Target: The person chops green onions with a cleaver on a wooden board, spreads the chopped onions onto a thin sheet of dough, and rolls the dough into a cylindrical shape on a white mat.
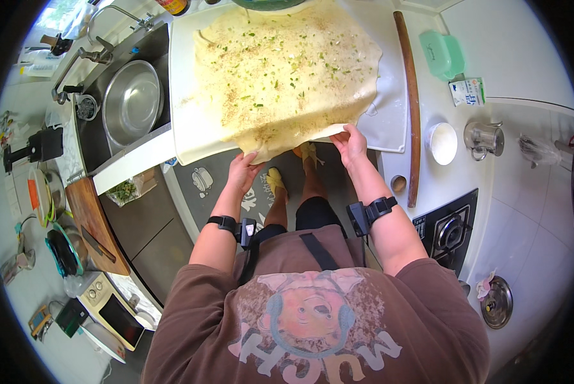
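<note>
A large thin sheet of dough (287, 72), strewn with chopped green onion and brown seasoning, lies over a white board (186, 120). Its near edge hangs past the board's front, toward my body. My left hand (244, 172) pinches that edge at the left between thumb and fingers. At the right, my right hand (350, 144) grips the same edge, where the dough's pale underside shows. Between both hands the edge is held up off the board, above the floor. The far end of the sheet runs up to a green bowl (267, 4), mostly cut off by the frame.
A long wooden rolling pin (408, 105) lies right of the board. Beyond it are a green plastic container (441, 55), a white bowl (443, 143), a glass pitcher (483, 139) and a gas hob (450, 233). Left, a sink (92, 139) holds a steel basin (132, 103); a knife (98, 244) lies on a cutting board (92, 216).
</note>
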Available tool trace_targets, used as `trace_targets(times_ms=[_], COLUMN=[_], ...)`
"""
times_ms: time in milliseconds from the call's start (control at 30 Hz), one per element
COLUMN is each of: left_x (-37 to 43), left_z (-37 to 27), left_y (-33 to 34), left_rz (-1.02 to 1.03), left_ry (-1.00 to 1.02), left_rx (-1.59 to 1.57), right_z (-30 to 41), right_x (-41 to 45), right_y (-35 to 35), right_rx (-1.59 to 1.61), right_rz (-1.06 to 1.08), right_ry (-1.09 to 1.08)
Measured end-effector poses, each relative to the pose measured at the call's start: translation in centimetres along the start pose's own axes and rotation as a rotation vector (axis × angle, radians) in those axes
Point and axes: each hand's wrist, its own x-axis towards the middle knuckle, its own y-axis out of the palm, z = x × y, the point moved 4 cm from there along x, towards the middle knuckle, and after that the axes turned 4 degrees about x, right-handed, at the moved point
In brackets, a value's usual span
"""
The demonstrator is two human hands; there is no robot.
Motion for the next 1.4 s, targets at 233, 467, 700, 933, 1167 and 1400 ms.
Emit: trace_targets(times_ms=[233,467,700,933,1167,1400], left_x=[-0.4,1.5,3.6,3.8,5.6,5.2], left_z=[-0.2,-0.2,-1.4,-0.2,1.4,1.3], left_y=[0.8,2.1,2.3,2.9,2.7,4.0], left_rz=[-0.092,-0.388,-0.399,-0.430,-0.500,-0.495], left_ry=[-0.026,-0.101,0.032,0.190,0.124,0.044], left_rx=[-0.409,-0.466,-0.671,-0.831,-0.859,-0.608], right_z=[-0.6,-0.2,0.7,-1.3,-2.4,-2.2], right_x=[-0.8,-0.1,1.5,1.3,0.3,0.3], right_y=[1.8,0.9,2.5,2.7,3.3,3.7], right_rx=[0.222,0.050,0.182,0.240,0.059,-0.107], right_rz=[-0.037,-0.100,-0.076,-0.279,-0.315,-0.389], right_ry=[-0.008,-0.014,0.008,-0.010,0.102,0.058])
